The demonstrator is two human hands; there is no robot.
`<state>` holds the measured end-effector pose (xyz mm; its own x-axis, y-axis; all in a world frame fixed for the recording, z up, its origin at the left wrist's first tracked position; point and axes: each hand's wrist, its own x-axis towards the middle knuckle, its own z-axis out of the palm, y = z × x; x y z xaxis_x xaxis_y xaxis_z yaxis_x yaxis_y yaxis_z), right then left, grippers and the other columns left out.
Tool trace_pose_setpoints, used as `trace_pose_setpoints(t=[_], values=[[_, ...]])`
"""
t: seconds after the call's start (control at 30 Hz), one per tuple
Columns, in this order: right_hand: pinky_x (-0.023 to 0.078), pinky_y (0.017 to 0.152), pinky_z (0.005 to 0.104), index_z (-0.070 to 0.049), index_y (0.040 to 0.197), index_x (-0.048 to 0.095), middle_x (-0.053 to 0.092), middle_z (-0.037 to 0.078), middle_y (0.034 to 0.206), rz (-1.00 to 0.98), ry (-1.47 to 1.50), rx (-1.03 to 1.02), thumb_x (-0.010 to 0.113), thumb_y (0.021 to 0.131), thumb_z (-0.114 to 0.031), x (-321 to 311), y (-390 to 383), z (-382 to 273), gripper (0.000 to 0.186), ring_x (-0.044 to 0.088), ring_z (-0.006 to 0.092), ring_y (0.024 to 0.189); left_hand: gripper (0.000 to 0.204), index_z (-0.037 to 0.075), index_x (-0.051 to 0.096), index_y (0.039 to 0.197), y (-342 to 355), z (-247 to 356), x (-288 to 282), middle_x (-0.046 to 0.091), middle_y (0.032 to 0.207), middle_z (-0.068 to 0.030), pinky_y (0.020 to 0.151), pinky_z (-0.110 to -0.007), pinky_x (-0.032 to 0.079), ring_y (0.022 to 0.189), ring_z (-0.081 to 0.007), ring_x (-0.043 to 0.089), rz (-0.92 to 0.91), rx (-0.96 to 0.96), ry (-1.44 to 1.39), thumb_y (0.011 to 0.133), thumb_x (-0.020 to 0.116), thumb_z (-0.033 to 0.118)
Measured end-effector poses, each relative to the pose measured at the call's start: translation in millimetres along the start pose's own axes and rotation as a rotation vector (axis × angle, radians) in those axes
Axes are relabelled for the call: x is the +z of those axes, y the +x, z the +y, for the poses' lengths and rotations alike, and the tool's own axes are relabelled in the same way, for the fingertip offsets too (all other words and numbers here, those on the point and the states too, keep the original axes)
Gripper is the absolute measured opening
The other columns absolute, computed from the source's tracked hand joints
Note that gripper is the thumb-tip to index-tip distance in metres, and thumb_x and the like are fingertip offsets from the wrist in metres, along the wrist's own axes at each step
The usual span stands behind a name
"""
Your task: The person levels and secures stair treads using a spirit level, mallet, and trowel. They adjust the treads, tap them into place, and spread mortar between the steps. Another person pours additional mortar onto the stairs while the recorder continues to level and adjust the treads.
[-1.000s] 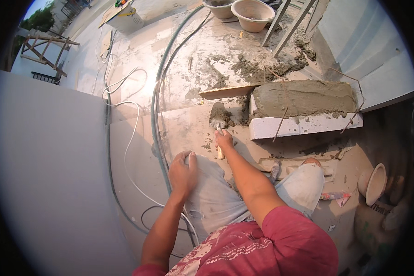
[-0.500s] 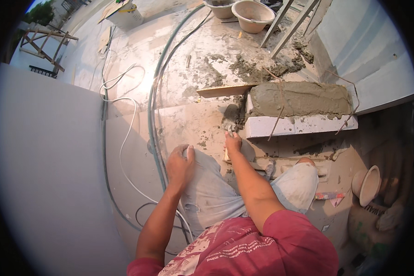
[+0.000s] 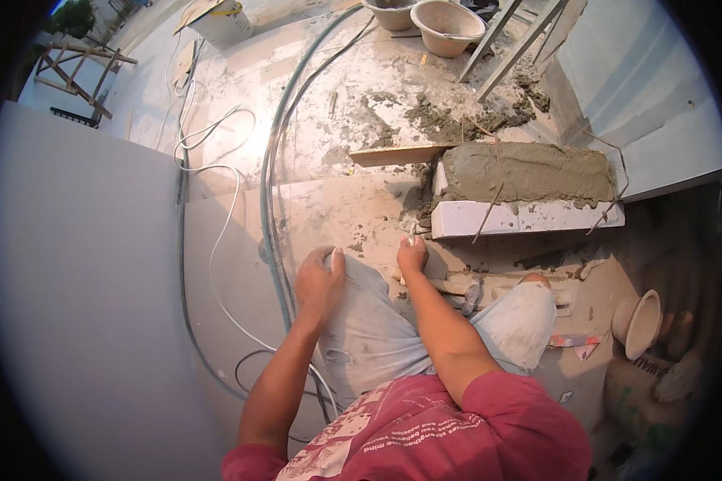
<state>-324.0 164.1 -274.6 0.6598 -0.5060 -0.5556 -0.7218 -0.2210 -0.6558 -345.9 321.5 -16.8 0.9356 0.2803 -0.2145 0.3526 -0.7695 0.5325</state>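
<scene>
My right hand [image 3: 412, 255] is closed round the handle of a trowel [image 3: 413, 230], held low beside the left end of a white block form [image 3: 529, 218]. The trowel's blade is hard to make out against mortar smears on the floor. Wet grey mortar [image 3: 529, 172] fills the form in a long, roughly levelled bed. Thin rusty rods [image 3: 489, 212] bend over it. A wooden board [image 3: 397, 155] stretches left from the form. My left hand [image 3: 319, 282] rests on my left knee, empty, its thumb apart from its loosely bent fingers. Between my knees lies a wooden-handled tool [image 3: 437, 282].
A hose [image 3: 267, 176] and a white cable [image 3: 231, 208] run along the floor on the left, near a pale wall panel [image 3: 80, 264]. Mortar bowls [image 3: 448, 28] and slanting metal legs [image 3: 509, 52] stand beyond the form. Another bowl [image 3: 643, 325] tilts at the right.
My right hand has shifted slightly right and nearer to me with the trowel, whose blade shows less than before. The left hand stays on the knee; the view has moved slightly.
</scene>
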Motion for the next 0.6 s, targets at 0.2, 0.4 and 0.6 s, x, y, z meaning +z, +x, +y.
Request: trace_pose_setpoints(t=[0.2, 0.4, 0.6], values=[[0.050, 0.092, 0.0490, -0.002, 0.126, 0.057, 0.066, 0.025, 0.118, 0.102, -0.123, -0.037, 0.063, 0.094, -0.029, 7.6, -20.7, -23.4, 0.042, 0.063, 0.0424, 0.110, 0.041, 0.003, 0.073, 0.110, 2.2, -1.0, 4.2, 0.071, 0.112, -0.0194, 0.093, -0.042, 0.049, 0.105, -0.0379, 0.066, -0.024, -0.030, 0.015, 0.095, 0.057, 0.037], [0.049, 0.093, 0.0485, -0.001, 0.123, 0.059, 0.065, 0.029, 0.115, -0.128, -0.081, -0.120, 0.066, 0.092, -0.029, 8.2, -31.0, -11.5, 0.042, 0.063, 0.0453, 0.106, 0.041, 0.003, 0.073, 0.110, 1.5, -0.8, 0.1, 0.071, 0.111, -0.0192, 0.093, -0.042, 0.050, 0.104, -0.0372, 0.067, -0.023, -0.037, 0.005, 0.095, 0.057, 0.038], [0.056, 0.064, 0.0453, -0.002, 0.130, 0.057, 0.069, 0.021, 0.107, 0.013, 0.077, -0.046, 0.067, 0.094, -0.028, 38.4, 28.7, 19.9, 0.045, 0.069, 0.0352, 0.092, 0.040, 0.004, 0.073, 0.110, -0.4, 10.6, -2.0, 0.072, 0.110, -0.0181, 0.092, -0.041, 0.050, 0.101, -0.0353, 0.068, -0.053, -0.070, -0.020, 0.095, 0.058, 0.037]])
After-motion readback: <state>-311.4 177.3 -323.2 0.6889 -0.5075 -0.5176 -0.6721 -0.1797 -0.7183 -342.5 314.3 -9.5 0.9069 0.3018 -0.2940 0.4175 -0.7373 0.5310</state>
